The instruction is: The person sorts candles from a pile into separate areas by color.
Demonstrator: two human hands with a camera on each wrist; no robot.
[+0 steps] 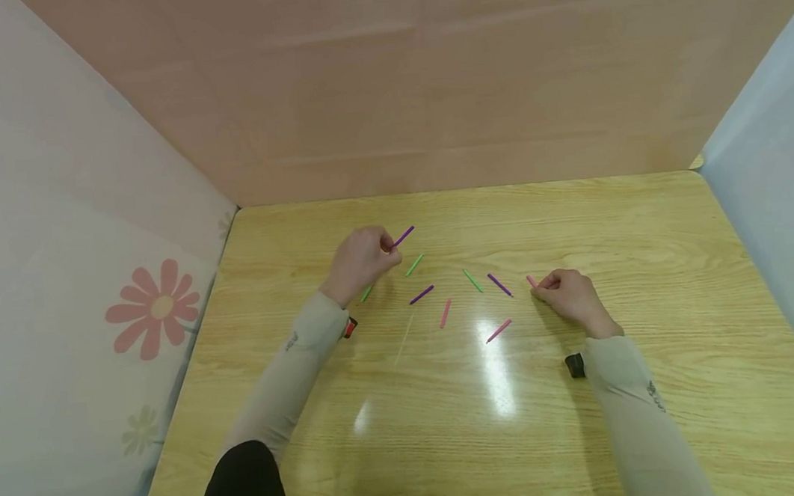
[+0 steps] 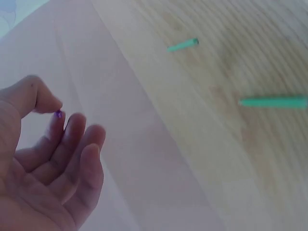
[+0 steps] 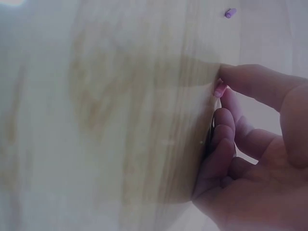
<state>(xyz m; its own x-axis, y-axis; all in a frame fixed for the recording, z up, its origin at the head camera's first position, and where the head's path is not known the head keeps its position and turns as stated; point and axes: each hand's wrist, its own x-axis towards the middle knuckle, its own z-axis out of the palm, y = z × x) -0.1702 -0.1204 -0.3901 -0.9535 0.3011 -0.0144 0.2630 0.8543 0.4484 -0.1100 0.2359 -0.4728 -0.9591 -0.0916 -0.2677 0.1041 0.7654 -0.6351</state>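
My left hand [image 1: 362,261] pinches a slim purple stick [image 1: 404,236] between thumb and forefinger, raised over the table. In the left wrist view only the purple stick's tip [image 2: 58,114] shows at the thumb, with the other fingers loosely bent. At the right, my right hand [image 1: 570,296] holds a pink stick [image 1: 532,280] by one end, low at the tabletop. The right wrist view shows that pink stick's end [image 3: 220,90] between thumb and forefinger. Near the left hand lie two green sticks [image 1: 414,265], one partly hidden by it. A purple stick [image 1: 500,285] lies left of the right hand.
Between the hands, another purple stick [image 1: 422,294], a third green stick [image 1: 473,281] and two pink sticks, one upright in view [image 1: 445,313] and one slanted [image 1: 499,331], lie scattered on the wooden table [image 1: 675,278]. A brown-pink panel [image 1: 429,89] stands behind the table.
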